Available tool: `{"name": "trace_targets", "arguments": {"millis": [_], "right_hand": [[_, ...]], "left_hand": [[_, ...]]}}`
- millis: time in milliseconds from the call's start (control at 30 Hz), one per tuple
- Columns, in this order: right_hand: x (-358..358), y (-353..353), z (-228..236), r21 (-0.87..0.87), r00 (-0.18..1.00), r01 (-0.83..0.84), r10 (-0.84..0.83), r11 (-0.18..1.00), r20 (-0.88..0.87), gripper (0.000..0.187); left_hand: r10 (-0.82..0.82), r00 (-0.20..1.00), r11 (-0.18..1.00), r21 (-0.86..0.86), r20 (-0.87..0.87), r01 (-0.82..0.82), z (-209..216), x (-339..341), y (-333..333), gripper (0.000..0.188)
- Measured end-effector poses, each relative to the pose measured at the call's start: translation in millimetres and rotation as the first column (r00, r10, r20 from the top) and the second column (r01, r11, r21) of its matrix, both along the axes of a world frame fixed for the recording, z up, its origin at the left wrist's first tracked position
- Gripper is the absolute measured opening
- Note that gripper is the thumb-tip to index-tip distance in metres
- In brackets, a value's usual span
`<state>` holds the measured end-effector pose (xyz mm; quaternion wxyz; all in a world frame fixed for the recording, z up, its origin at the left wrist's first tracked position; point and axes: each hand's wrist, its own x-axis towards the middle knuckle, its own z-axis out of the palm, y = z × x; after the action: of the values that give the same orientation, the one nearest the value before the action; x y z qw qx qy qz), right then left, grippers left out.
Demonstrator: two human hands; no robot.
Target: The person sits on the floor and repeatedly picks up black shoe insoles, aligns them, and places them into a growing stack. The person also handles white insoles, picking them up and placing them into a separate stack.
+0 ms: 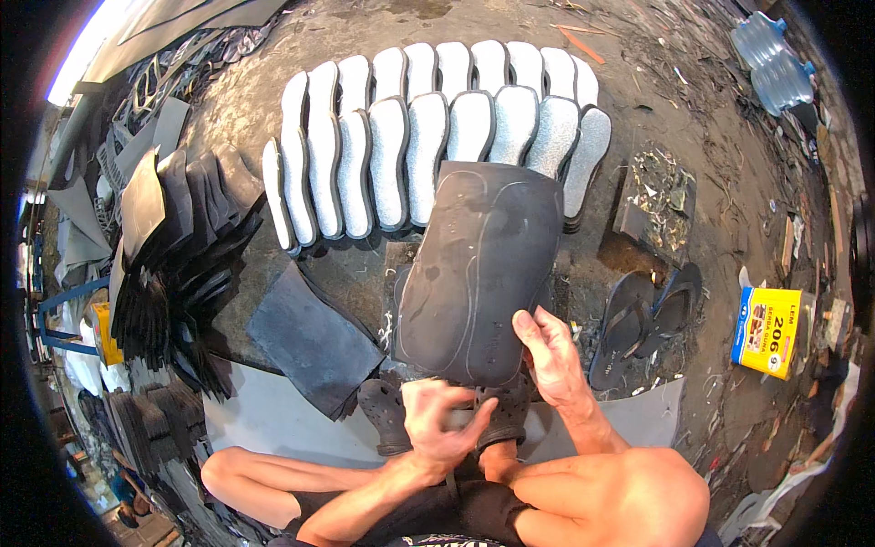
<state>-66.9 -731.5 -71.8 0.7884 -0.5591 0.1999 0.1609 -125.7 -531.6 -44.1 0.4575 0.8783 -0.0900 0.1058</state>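
So the dark sheet is up in front of the person, roughly mid-view, with its near end just above the left hand and its far end overlapping the near row of white soles. Its long axis runs away from the body, near to far, with the far end leaning a bit to the right, so it's not quite straight ahead. The pale sole outlines drawn on it run the same way, lengthwise. The broad marked face is turned up toward the camera.

Right hand has a narrow grip: thumb on the marked face at the near right edge, fingers tucked behind, so it's holding the sheet there. Left hand is right by the near edge, fingers curled and thumb sticking out to the right. Honestly can't tell if that grip has anything in it.

Around it: a bluish-grey sheet lies at a slant to the left, and past that there's a fanned pile of dark sheets. Dark clogs show just beyond the left hand. Over on the right, a pair of flip-flops points away from the person, with a yellow box further right.
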Motion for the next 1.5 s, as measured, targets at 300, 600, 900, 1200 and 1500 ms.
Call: {"name": "trace_targets", "arguments": {"millis": [300,600,900,1200,1500], "right_hand": [[2,12,20,-0.195,0.984,-0.163,0.175,0.967,0.041,0.045],[9,20,5,-0.042,0.997,-0.066,0.068,0.997,0.038,0.046],[-18,45,-14,0.147,0.955,-0.290,0.296,0.946,-0.017,0.057],[-52,7,-24,-0.245,0.904,-0.425,0.423,0.871,-0.067,0.036],[-87,-35,-62,-0.227,0.940,-0.310,0.262,0.923,-0.218,0.035]], "left_hand": [[-0.221,0.559,0.132,-0.592,-0.799,-0.795,6,46,-37,0.052],[-0.039,0.626,0.176,-0.622,-0.779,-0.763,18,64,-46,0.048],[0.094,0.646,0.142,-0.632,-0.757,-0.762,16,-7,57,0.040],[0.837,0.540,0.201,-0.872,-0.083,-0.446,126,80,392,0.035],[0.665,0.639,0.045,-0.832,-0.388,-0.553,116,197,481,0.049]]}}
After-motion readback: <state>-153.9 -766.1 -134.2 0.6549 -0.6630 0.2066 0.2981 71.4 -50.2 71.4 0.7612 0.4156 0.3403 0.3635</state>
